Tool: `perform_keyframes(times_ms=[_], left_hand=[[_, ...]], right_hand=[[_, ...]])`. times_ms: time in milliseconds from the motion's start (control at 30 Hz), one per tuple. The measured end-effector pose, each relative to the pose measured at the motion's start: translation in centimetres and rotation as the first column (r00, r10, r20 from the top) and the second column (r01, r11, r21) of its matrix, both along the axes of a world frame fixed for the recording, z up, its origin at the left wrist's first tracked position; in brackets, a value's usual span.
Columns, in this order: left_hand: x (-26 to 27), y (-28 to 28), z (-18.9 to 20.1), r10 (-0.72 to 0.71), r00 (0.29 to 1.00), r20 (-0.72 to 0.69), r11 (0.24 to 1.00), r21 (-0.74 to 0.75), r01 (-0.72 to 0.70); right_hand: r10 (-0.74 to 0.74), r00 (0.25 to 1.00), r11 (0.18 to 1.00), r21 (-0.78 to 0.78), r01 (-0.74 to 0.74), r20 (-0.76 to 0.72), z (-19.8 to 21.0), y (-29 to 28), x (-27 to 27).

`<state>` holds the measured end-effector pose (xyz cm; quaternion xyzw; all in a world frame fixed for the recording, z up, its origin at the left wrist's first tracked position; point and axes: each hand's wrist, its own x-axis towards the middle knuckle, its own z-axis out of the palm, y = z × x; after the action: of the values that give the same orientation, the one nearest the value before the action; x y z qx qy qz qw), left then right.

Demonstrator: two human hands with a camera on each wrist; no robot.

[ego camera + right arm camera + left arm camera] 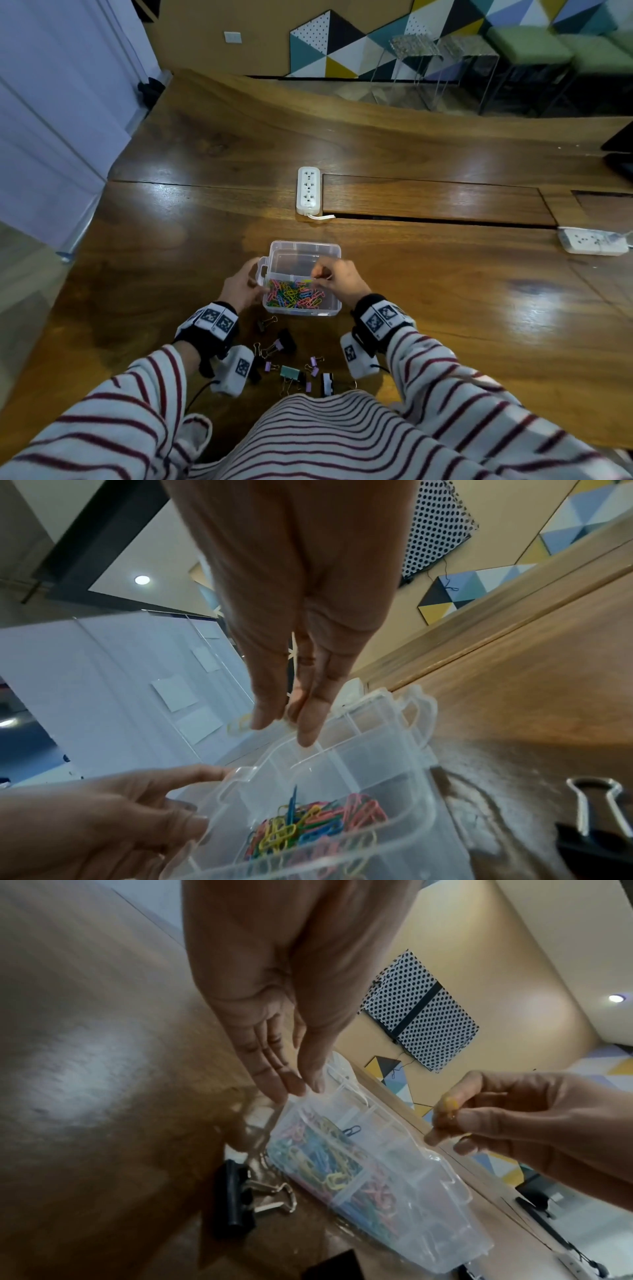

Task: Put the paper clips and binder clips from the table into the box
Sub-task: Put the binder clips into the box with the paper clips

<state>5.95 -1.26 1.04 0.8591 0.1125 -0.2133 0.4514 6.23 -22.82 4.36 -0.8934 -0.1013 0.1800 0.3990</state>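
A clear two-part box point(305, 244) stands on the wooden table in front of me. Its near compartment holds a heap of coloured paper clips point(294, 296); the far compartment looks empty. My left hand point(255, 281) grips the box's left wall, thumb on the latch tab point(240, 773). Over the box, my right hand point(317, 277) pinches a yellow paper clip point(240, 725). Several binder clips lie between the box and my body: a black one point(267, 322), a teal one point(289, 371) and small purple ones point(315, 361).
Beyond the box a white power strip point(308, 190) lies beside a long slot in the table. A second power strip point(594, 241) sits at the right edge. A black binder clip point(236, 1202) lies close to the box's near corner.
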Motion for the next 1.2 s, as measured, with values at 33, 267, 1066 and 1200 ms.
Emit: perform_keyframes(times_ms=[33,267,1066,1200], left_hand=[[-0.1,0.3,-0.2,0.002,1.0,-0.006,1.0,-0.01,-0.003],[-0.8,1.0,-0.8,0.0,1.0,0.006,0.999,-0.038,0.0],[-2.7,0.2,0.4,-0.119,0.992,0.048,0.982,0.153,0.11],[-5.0,0.7,1.8,-0.312,0.949,0.053,0.879,0.394,0.267]], right_hand=[[0.0,1.0,1.0,-0.001,0.0,-0.011,0.0,-0.2,0.0],[-0.325,0.944,0.929,-0.17,0.33,0.057,-2.4,-8.4,-1.9],[-0.237,0.962,0.965,-0.082,0.249,0.133,-1.0,-5.2,-4.4],[-0.12,0.991,0.993,0.006,0.12,0.064,-0.2,-1.6,-4.2]])
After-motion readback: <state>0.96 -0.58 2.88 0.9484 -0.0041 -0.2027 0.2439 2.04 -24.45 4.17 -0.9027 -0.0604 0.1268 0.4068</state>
